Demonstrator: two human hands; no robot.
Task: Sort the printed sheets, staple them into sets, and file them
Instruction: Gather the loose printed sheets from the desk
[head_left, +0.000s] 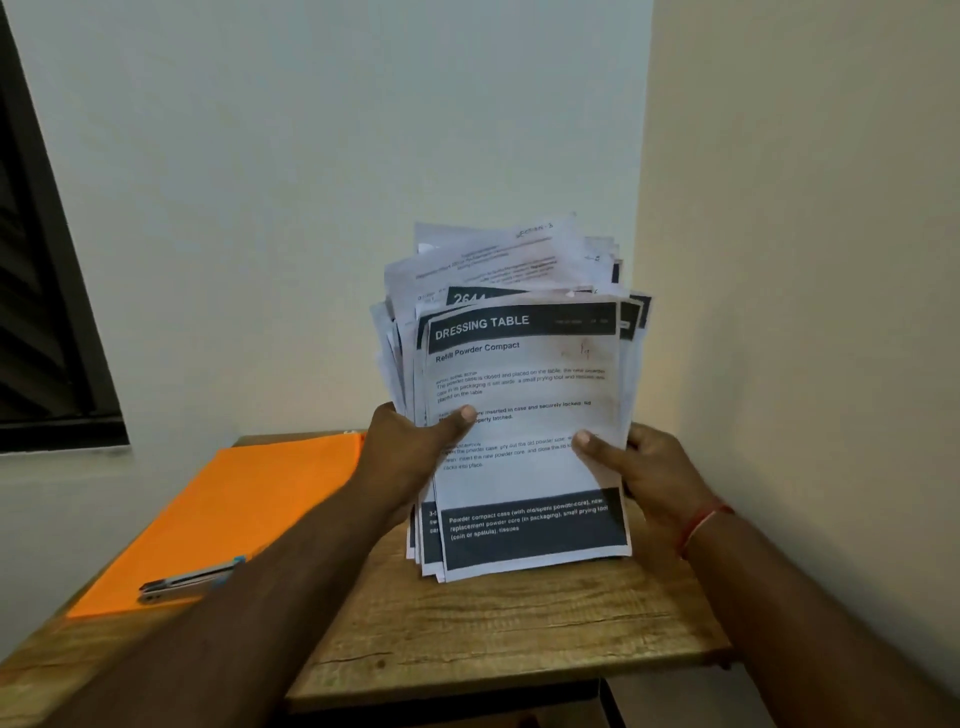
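Wood, pale and grained, makes up the desk (493, 639), whose right edge runs just beyond the person's right wrist. An orange folder (218, 509) lies flat along the desk's left side, reaching toward the back-left corner. The stack of printed sheets (524, 379) stands upright toward the back right of the desk, its lower edge apparently resting on the wood. Its top is fanned and ragged, with sheets poking out at several heights and angles, and the front page is headed "DRESSING TABLE". The left hand (405, 457) grips the stack's left edge, with its thumb (462, 415) pressed across the front page and its other fingers hidden behind the paper. The right hand (649, 478) clamps the right edge likewise, thumb on the front and fingers curled behind. A stapler (187, 582) lies on the folder's near edge, toward the desk's front-left corner. The main risk appears to be the loose top. Both hands pinch only the lower half, so if either thumb eases, the upper sheets could splay, flop back or slide out sideways, and those on the right could drop over the desk's right edge. Uneven edges could also let pages from different sets get mixed or stapled crooked. A sweep of the left forearm might knock the stapler off the folder.
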